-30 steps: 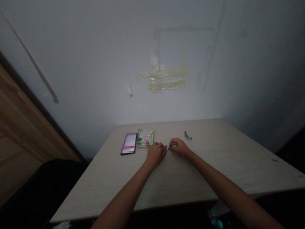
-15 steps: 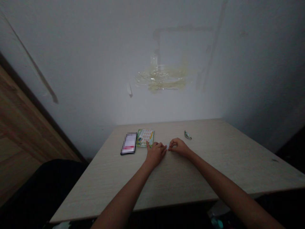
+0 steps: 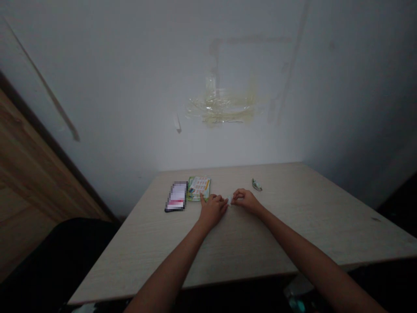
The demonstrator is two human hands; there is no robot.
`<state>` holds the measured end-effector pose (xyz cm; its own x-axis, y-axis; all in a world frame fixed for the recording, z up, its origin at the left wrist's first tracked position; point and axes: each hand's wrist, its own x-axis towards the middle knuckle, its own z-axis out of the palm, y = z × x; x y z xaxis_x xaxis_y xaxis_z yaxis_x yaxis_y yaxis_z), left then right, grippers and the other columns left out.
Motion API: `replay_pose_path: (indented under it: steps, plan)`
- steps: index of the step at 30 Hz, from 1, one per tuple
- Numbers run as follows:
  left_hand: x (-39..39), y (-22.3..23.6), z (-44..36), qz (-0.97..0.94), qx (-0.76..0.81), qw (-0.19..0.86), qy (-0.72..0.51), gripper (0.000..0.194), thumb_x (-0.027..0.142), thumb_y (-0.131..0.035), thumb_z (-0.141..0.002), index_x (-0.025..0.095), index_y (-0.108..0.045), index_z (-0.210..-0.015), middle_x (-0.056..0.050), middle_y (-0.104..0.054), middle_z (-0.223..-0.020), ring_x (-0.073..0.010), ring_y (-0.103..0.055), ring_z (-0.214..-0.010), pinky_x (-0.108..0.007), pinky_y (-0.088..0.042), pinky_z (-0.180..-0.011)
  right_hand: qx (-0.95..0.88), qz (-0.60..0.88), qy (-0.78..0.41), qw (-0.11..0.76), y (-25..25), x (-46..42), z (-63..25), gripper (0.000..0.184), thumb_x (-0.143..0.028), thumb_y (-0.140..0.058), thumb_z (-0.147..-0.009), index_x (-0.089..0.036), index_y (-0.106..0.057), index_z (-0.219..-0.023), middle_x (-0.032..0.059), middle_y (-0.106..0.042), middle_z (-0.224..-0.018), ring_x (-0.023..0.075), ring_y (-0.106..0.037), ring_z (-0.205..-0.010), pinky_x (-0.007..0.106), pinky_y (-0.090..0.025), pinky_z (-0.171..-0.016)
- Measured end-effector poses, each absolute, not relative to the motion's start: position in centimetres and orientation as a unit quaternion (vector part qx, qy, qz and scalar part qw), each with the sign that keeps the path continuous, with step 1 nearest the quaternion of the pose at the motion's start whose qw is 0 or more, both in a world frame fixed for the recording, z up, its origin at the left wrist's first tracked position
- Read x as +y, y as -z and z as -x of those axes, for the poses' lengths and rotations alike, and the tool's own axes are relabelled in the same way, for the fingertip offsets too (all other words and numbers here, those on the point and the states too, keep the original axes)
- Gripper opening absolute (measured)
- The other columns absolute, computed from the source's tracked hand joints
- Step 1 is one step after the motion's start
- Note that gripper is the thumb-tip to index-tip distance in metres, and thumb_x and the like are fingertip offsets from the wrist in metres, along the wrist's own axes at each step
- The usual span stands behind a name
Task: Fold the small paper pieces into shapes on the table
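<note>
Both my hands rest on a pale wooden table [image 3: 293, 226], close together near its middle. My left hand [image 3: 213, 208] lies with its fingers curled, its index finger touching the lower edge of a green printed packet [image 3: 199, 188]. My right hand [image 3: 245, 201] has thumb and fingers pinched together on a small pale scrap [image 3: 230, 200] between the two hands; what the scrap is cannot be made out. My left fingertips reach the same scrap.
A dark phone [image 3: 176, 197] lies left of the green packet. A small crumpled wrapper [image 3: 257, 184] sits further back on the right. A white wall with old tape marks [image 3: 221, 108] stands behind the table. A wooden panel [image 3: 26, 182] is at the left.
</note>
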<state>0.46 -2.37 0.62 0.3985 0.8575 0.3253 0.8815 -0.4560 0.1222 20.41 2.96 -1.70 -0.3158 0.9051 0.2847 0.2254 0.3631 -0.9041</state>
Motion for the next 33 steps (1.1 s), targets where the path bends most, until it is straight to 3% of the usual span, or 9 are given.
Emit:
replay_pose_path:
  steps: [8,27,33]
  plan:
    - [-2.4,-0.7,-0.4,0.837,-0.519,0.032,0.171,0.030,0.041,-0.042,-0.096,0.037,-0.060,-0.120,-0.002,-0.066,-0.111,-0.0240,-0.051,-0.113,-0.078,-0.005,-0.104,-0.754,0.429,-0.294,0.401,2.1,3.0,-20.4,0.017,-0.031,-0.073,-0.069,-0.018,-0.064,-0.076,0.0031,-0.069,-0.080,0.0171,-0.065,-0.075,0.033,-0.050,-0.080]
    - [-2.3,-0.6,-0.5,0.834,-0.525,0.033,0.168,0.030,0.040,-0.044,-0.095,0.038,-0.061,-0.120,-0.002,-0.066,-0.111,-0.0237,-0.050,-0.113,-0.075,-0.005,-0.106,-0.718,0.398,-0.406,0.403,1.7,2.8,-20.3,0.024,-0.034,-0.078,-0.059,-0.019,-0.062,-0.069,0.0010,-0.068,-0.073,0.0179,-0.066,-0.072,0.033,-0.053,-0.075]
    - [-2.4,-0.7,-0.6,0.831,-0.529,0.029,0.169,0.031,0.041,-0.043,-0.095,0.038,-0.061,-0.120,-0.002,-0.066,-0.112,-0.0240,-0.049,-0.114,-0.075,-0.004,-0.107,-0.719,0.425,-0.354,0.420,2.5,3.3,-20.6,0.024,-0.036,-0.076,-0.064,-0.018,-0.063,-0.074,0.0022,-0.068,-0.079,0.0176,-0.067,-0.076,0.032,-0.053,-0.076]
